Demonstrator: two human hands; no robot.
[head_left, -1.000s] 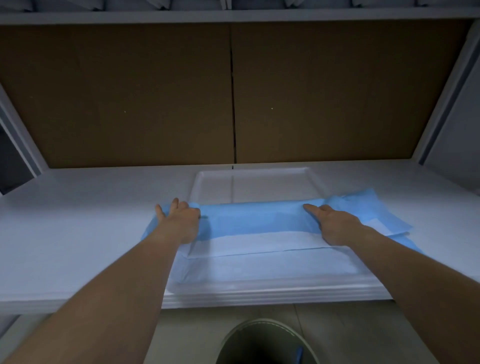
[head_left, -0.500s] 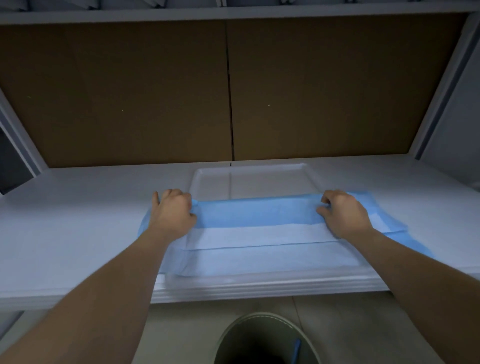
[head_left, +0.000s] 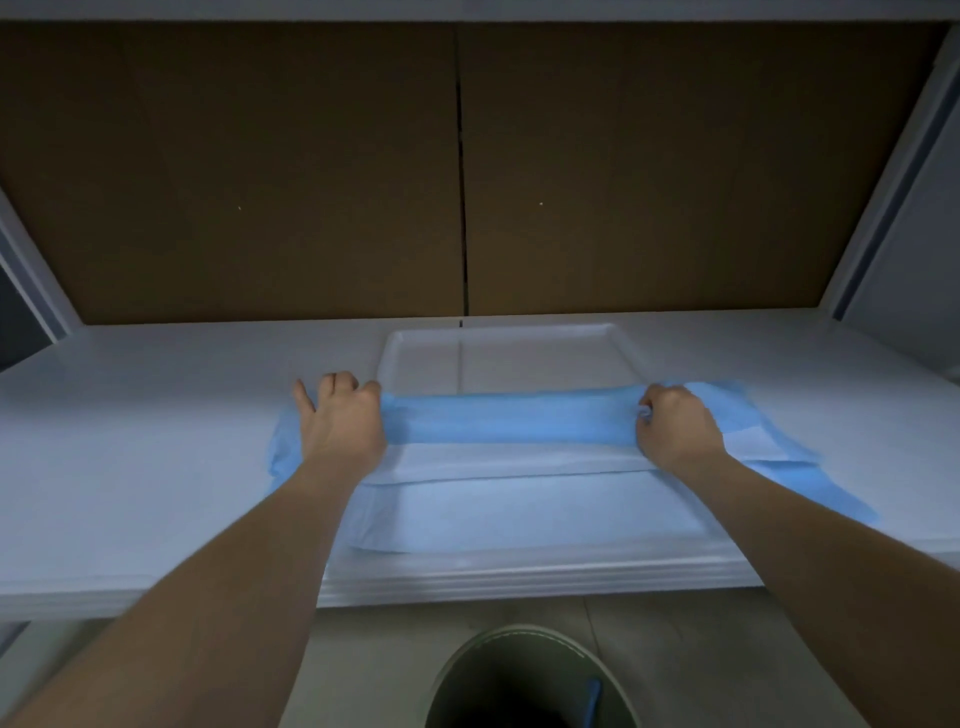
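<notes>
A blue sheet (head_left: 511, 421) with a white underside lies across a clear plastic tray (head_left: 498, 345) on the white table (head_left: 156, 441). My left hand (head_left: 340, 421) grips the sheet's far folded edge at the tray's left side, fingers curled round it. My right hand (head_left: 672, 421) grips the same edge at the tray's right side. The blue band between my hands is pulled taut. Blue corners spread out to the left and right beyond my wrists. The tray's far half is uncovered.
A brown board (head_left: 467, 171) closes the back of the table under a shelf. Grey uprights stand at both sides. Below the table's front edge is a round green bin (head_left: 530, 680) with something blue inside.
My fingers went from lying flat on the sheet to curling round its far edge. The fold has lifted and tightened into a narrower band between my hands.
</notes>
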